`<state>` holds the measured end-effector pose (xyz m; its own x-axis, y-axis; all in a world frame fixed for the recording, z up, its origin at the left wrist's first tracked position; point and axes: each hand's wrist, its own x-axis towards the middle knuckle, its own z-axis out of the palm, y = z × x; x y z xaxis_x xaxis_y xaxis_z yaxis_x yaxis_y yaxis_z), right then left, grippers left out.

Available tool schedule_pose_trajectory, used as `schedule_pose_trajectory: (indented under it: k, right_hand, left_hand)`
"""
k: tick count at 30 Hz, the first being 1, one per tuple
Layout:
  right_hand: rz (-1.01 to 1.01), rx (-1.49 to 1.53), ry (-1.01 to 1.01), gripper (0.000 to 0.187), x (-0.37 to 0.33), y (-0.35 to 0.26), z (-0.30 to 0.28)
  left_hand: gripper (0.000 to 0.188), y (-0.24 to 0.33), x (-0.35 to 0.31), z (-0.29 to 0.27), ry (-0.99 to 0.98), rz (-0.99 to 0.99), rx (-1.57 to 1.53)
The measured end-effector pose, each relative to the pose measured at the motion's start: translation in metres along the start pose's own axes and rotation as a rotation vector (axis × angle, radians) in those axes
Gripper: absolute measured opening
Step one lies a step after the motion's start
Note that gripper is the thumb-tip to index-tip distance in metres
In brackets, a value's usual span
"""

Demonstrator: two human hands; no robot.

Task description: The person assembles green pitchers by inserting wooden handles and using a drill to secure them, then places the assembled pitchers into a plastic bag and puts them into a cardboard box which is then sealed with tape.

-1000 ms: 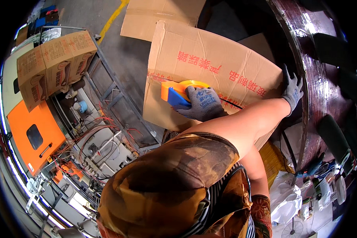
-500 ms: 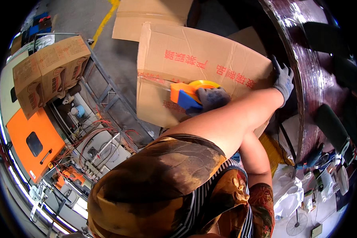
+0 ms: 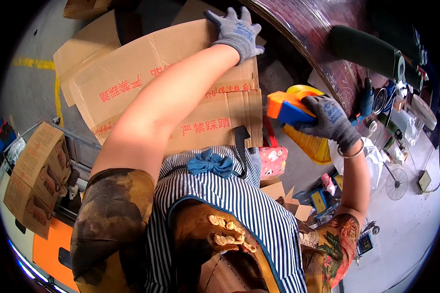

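Note:
A large flat cardboard box (image 3: 181,53) with red print lies in front of me. My left hand (image 3: 237,35), in a grey glove, rests at its far right corner, fingers spread and apart. My right hand (image 3: 330,119), gloved too, is closed around an orange and blue tape dispenser (image 3: 293,107) with a yellow-rimmed roll. The dispenser is held just off the box's right edge. A seam between the flaps runs to that edge, near the dispenser. My left palm's contact with the cardboard is hidden.
More flat cardboard (image 3: 88,53) lies beyond the box. A wrapped dark red surface (image 3: 298,29) borders the far right, with a dark green roll (image 3: 366,51) on it. Stacked cartons (image 3: 41,176) stand left. A yellow plastic piece (image 3: 308,144) and a fan (image 3: 397,183) are at right.
My arms were crossed and are now apart. The tape dispenser moved from over the box to beyond its right edge. My left hand shifted to the far corner. The view has turned.

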<state>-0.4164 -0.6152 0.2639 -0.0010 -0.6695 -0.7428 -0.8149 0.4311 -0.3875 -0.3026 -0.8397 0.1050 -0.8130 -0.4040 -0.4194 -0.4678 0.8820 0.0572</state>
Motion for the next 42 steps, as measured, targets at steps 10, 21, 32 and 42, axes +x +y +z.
schedule_pose_trajectory:
  k: [10, 21, 32, 42]
  right_hand:
    - [-0.167, 0.039, 0.086, 0.066, 0.022, 0.068, 0.028]
    - [-0.175, 0.135, 0.081, 0.064, 0.042, 0.08, 0.016]
    - [-0.126, 0.207, 0.097, 0.066, 0.044, 0.107, 0.039]
    - [-0.103, 0.192, 0.058, 0.071, 0.043, 0.11, 0.021]
  left_hand:
    - [0.067, 0.003, 0.005, -0.012, -0.066, -0.007, 0.025]
    - [0.079, 0.003, -0.001, -0.04, -0.181, 0.025, 0.002]
    - [0.075, 0.001, -0.007, -0.035, -0.18, 0.011, -0.01]
    - [0.077, -0.013, -0.012, -0.033, -0.098, 0.106, -0.052]
